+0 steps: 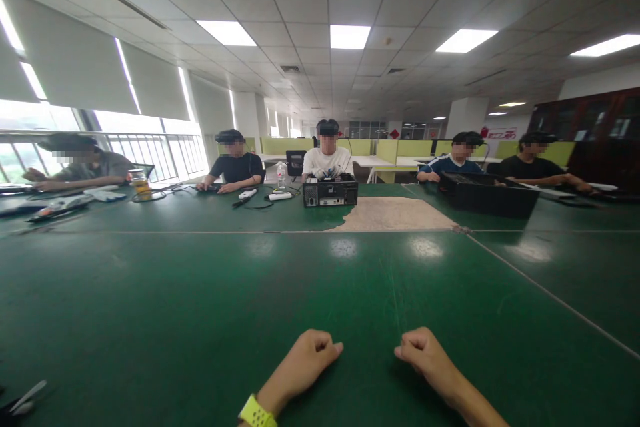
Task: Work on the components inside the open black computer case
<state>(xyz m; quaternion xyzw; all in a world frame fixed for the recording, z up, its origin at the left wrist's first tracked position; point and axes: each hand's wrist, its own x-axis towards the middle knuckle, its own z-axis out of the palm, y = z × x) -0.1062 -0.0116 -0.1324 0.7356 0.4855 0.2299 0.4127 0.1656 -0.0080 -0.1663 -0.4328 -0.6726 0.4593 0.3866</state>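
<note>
My left hand [311,359] is curled into a loose fist over the green tabletop [200,300], its thumb pointing inward. A yellow-green watch band [257,411] circles the left wrist. Facing it across a gap, my right hand [424,355] is also closed, with the thumb toward the left hand. Nothing shows in either fist. Both forearms come in from the bottom edge, and the hands do not touch each other.
Across the table, several people work; one in white [325,161] reaches into an open computer case [330,193]. A large black case [487,195] stands at right. A bottle [281,177] and a jar of amber liquid [141,185] stand left. Dark items [23,403] lie at lower left.
</note>
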